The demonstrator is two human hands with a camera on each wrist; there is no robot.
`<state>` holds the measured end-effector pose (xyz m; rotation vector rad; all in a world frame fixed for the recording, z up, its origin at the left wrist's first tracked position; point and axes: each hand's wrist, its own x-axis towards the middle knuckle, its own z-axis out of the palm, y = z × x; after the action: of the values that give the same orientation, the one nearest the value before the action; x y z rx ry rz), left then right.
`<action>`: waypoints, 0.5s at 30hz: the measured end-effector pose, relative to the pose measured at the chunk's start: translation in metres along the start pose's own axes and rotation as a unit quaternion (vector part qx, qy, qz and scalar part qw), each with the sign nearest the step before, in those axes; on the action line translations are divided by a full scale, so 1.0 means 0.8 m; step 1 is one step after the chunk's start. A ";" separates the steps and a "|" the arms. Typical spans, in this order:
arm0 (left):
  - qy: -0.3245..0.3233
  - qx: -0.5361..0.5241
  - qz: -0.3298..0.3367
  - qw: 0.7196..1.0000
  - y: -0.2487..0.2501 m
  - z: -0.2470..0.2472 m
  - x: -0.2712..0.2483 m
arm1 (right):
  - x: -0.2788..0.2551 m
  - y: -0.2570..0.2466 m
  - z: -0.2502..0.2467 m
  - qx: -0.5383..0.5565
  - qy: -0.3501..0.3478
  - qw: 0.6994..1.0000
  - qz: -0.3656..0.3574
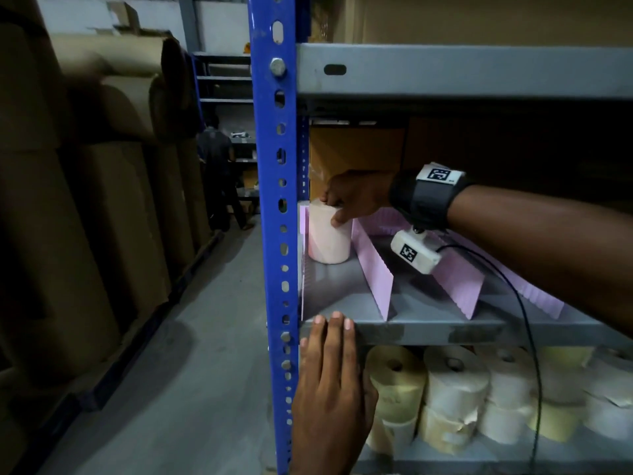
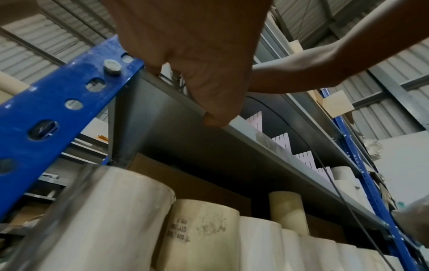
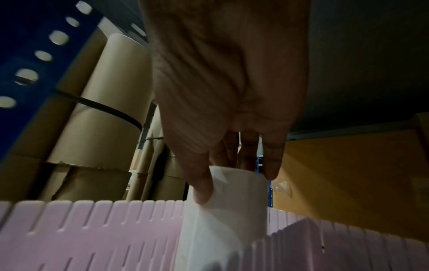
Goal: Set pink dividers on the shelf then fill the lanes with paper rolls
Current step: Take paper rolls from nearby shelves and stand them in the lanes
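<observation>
Several pink dividers (image 1: 375, 275) (image 3: 92, 231) (image 2: 282, 142) stand upright on the grey shelf (image 1: 428, 329), forming lanes. A white paper roll (image 1: 329, 234) (image 3: 227, 207) stands upright in the leftmost lane, toward the back. My right hand (image 1: 346, 200) (image 3: 232, 176) grips the roll's top from above, thumb on the near side and fingers over the far rim. My left hand (image 1: 334, 378) (image 2: 209, 102) lies flat against the shelf's front edge with straight fingers, tips just over the lip.
A blue upright post (image 1: 275, 217) bounds the shelf on the left. The lower shelf holds several white and yellowish paper rolls (image 1: 455, 382) (image 2: 199, 231). Large brown paper rolls (image 1: 85, 200) line the aisle at left; a person (image 1: 219, 173) stands far down it. A black cable (image 1: 524, 323) hangs from my right wrist.
</observation>
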<state>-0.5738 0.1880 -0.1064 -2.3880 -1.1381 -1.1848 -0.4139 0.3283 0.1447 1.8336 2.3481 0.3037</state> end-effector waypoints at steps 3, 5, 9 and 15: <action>0.029 0.019 0.016 0.999 -0.005 0.008 -0.002 | 0.014 0.009 0.003 0.000 0.001 1.000 0.009; 0.044 0.031 0.019 0.998 -0.005 0.013 -0.003 | 0.022 0.012 0.004 -0.001 0.002 1.000 0.013; 0.051 0.040 0.017 0.998 -0.004 0.017 -0.005 | 0.032 0.018 0.008 -0.002 0.013 1.000 0.022; 0.055 0.040 0.010 0.998 -0.004 0.022 -0.008 | 0.040 0.025 0.012 0.016 0.023 0.999 0.041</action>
<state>-0.5685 0.1961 -0.1228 -2.2402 -1.1035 -1.2241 -0.4006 0.3643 0.1402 1.9603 2.3247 0.3220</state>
